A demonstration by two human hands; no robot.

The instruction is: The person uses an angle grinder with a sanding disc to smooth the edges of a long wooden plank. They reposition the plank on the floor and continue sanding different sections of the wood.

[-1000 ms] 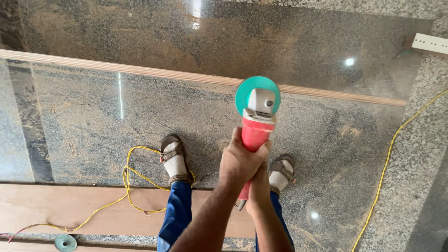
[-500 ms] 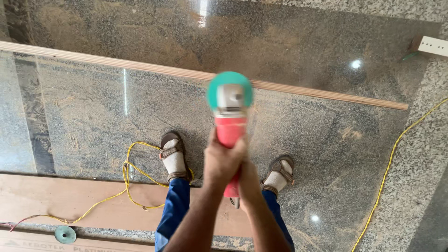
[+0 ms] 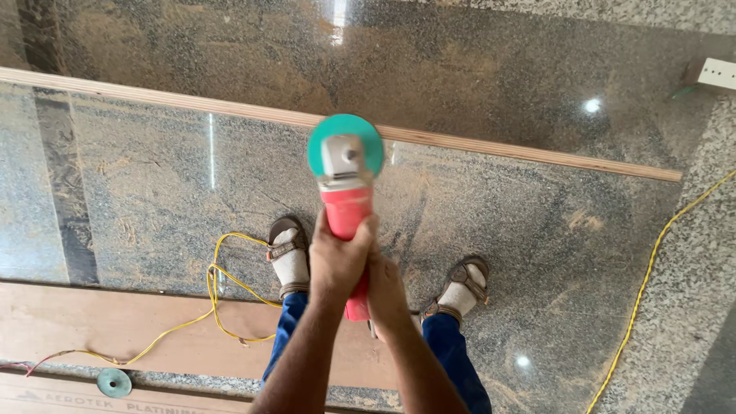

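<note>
Gripping a red angle grinder with both hands at the centre of the frame. Left hand wrapping the body from the left, fingers curled tight around the red casing, thumb lying over the top. Right hand clasping the rear end lower down, fingers closed around it, fingertips hidden underneath. Pointing the grey head and green disc up the frame, the disc overlapping the long wooden strip running from the left edge to the upper right; contact with the strip not possible to tell. Standing on a polished granite slab, sandalled feet apart: one foot just left of the hands, the other to the right. Lying in loops at lower left, a yellow cable crossing a wooden board; sitting near it at the bottom left, a spare green disc. Trailing down the right edge, a second yellow cable. Resting at upper right, a white socket box.
</note>
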